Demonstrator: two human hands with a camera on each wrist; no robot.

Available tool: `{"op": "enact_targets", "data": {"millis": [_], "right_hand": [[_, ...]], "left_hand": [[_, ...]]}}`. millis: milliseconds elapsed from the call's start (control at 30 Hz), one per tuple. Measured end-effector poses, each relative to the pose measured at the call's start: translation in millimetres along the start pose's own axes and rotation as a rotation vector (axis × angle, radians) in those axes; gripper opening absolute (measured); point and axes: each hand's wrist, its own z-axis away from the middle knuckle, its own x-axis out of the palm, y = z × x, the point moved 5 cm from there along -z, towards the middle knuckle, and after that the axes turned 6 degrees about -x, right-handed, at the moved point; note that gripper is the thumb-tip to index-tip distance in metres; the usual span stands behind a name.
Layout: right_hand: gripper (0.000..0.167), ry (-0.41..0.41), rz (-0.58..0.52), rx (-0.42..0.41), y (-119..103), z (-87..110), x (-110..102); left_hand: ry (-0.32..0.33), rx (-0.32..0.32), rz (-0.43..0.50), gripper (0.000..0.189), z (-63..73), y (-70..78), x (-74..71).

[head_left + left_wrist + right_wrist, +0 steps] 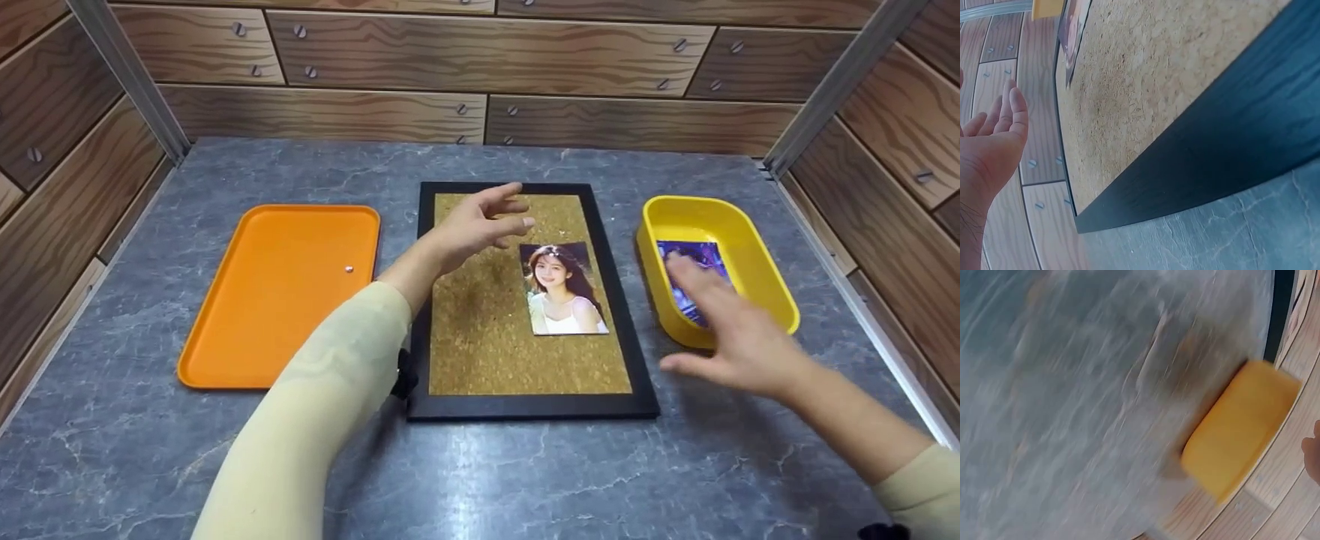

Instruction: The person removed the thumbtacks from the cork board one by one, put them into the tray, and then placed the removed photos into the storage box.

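A black-framed cork board lies on the table, with a photo print of a long-haired person in a white top on its right half. A tiny bright spot shows near the print's upper edge. My left hand is over the upper part of the board, its fingers loosely extended and holding nothing. On the right, my right hand, slightly blurred, spreads its fingers over the near side of a yellow bin. Inside the bin lies a purple-blue picture card, partly hidden by the fingers.
An orange tray lies left of the board, with one small shiny silver piece on it. The grey marbled table is enclosed by wood-patterned walls at the back and both sides.
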Motion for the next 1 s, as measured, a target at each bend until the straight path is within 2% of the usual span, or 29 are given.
{"op": "enact_targets", "data": {"millis": [267, 533, 1000], "right_hand": [[0.119, -0.074, 0.022, -0.138, -34.8, -8.6, 39.0], [0.113, -0.083, 0.003, -0.263, -48.2, -10.2, 64.6], [0.113, -0.089, -0.007, -0.268, -47.9, -9.9, 82.3]], "left_hand": [[0.012, -0.001, 0.023, 0.074, -8.6, -1.2, -3.4], [0.001, 0.006, 0.003, 0.072, -13.6, 0.9, -1.7], [-0.023, 0.005, -0.062, 0.069, -25.4, -9.2, 6.7]]}}
